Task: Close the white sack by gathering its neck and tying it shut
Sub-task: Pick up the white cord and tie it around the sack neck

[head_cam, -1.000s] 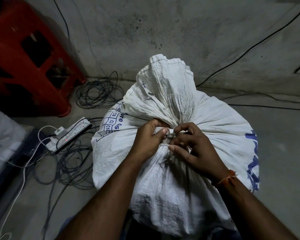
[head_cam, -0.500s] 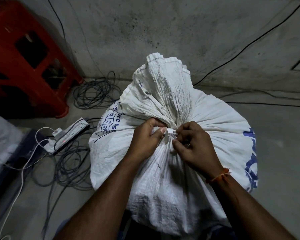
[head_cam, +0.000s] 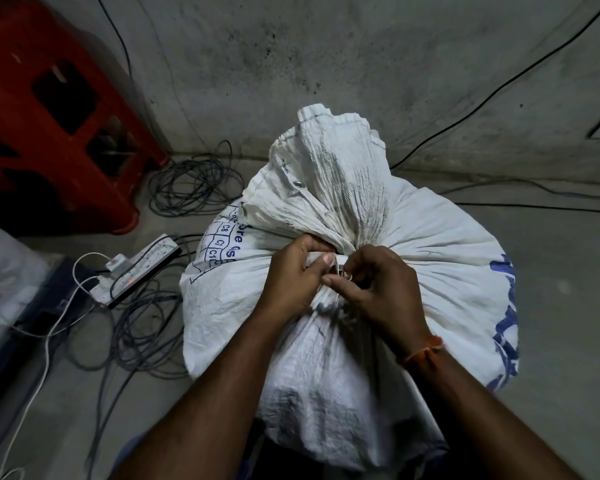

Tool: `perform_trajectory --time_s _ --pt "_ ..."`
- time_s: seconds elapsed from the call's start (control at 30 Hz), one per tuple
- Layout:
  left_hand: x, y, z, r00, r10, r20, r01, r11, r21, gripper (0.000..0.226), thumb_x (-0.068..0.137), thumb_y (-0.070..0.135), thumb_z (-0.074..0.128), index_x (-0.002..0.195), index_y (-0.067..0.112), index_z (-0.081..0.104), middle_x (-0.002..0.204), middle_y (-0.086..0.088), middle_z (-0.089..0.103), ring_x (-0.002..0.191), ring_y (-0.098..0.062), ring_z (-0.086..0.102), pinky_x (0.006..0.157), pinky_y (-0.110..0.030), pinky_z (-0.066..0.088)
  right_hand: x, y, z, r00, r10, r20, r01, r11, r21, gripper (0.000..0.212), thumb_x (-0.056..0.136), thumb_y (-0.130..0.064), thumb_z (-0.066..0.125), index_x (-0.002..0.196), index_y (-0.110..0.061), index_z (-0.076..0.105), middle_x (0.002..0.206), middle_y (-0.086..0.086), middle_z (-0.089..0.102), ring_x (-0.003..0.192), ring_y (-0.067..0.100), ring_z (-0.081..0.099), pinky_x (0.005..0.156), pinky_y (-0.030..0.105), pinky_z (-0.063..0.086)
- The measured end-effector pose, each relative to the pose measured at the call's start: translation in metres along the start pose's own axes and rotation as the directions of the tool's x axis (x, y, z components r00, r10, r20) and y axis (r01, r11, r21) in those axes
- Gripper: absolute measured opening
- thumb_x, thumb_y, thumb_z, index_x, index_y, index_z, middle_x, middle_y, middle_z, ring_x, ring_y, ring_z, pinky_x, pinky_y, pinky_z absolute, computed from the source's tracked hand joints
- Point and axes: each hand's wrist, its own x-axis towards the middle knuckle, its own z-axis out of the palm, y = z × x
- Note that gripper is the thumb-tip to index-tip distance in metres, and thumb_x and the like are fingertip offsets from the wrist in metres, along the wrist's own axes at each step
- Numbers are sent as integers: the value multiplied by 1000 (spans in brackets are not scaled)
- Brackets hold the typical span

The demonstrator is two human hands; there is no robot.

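A full white woven sack [head_cam: 437, 271] with blue print stands on the concrete floor in front of me. Its gathered neck [head_cam: 333, 181] bunches up and fans out behind my hands. My left hand [head_cam: 291, 278] grips the cinched neck from the left, thumb pressed on a thin white tie [head_cam: 338, 263] wrapped there. My right hand [head_cam: 381, 289] meets it from the right, its fingers curled and pinching the tie at the same spot. The knot itself is mostly hidden by my fingers.
A red plastic stool [head_cam: 56, 109] stands at the left by the wall. A power strip [head_cam: 136, 268] with a lit red light and tangled dark cables [head_cam: 136, 327] lie left of the sack. More cables [head_cam: 534, 199] run along the floor at the right.
My hands stay at the neck; my right fingers have shifted slightly on the tie, and the view has tilted a little.
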Motion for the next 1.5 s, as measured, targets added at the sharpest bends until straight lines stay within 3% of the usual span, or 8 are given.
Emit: perform_trajectory --time_s 0.17,0.37,0.6,0.7,0.87,1.13,1.3,1.5 --pt "2 -1 -1 1000 14 10 -14 1000 11 2 93 14 68 93 15 69 89 -2 76 85 -19 72 83 -45 58 11 11 -23 973 -101 208 91 994 55 15 77 -25 85 78 -20 71 90 -2 57 82 7 61 70 18 46" --pt "1 0 1 1000 21 7 -21 1000 11 2 93 14 68 94 12 70 90 -6 77 88 -27 73 83 -47 58 8 11 -11 948 -239 212 250 968 -27 17 85 -15 77 79 -4 66 104 11 55 92 16 59 82 20 45" --pt "0 -1 0 1000 17 26 -17 1000 -7 3 92 12 68 93 13 70 90 -6 78 90 -25 74 86 -47 59 2 7 7 987 -159 29 161 985 -64 21 81 -8 78 70 -2 61 93 16 58 83 26 61 77 18 39" --pt "0 -2 -1 1000 15 26 -14 999 -32 3 93 10 67 95 10 70 91 -9 77 89 -24 73 87 -49 58 7 10 -1 986 -147 80 147 989 1 20 78 -14 82 71 -7 64 90 10 59 83 23 62 74 26 46" --pt "1 -1 -1 1000 9 30 -8 1000 -30 5 94 9 66 97 9 70 94 -9 77 84 -19 72 85 -44 58 13 17 -18 971 -168 172 160 985 65 15 76 -17 85 78 -13 71 99 5 61 93 8 63 80 8 42" --pt "1 -1 -2 999 19 50 -16 999 -47 3 93 9 68 94 11 70 92 -4 77 88 -16 72 82 -34 56 3 7 9 984 -178 -30 176 983 -55 19 81 -9 79 73 -3 63 90 12 59 80 24 61 74 28 45" --pt "1 -1 -3 999 14 53 -10 996 -83 3 94 7 67 94 9 69 92 -7 77 84 -13 70 80 -33 56 15 13 -11 977 -132 166 120 990 79 26 78 -22 85 100 -15 73 97 3 60 73 7 65 71 13 48" --pt "1 -1 -2 998 24 64 -19 997 -74 10 94 5 66 92 15 68 86 1 73 83 -13 68 84 -38 56 17 15 -15 974 -125 187 128 992 -9 36 75 -17 87 110 -11 76 105 9 61 84 19 69 79 23 51"
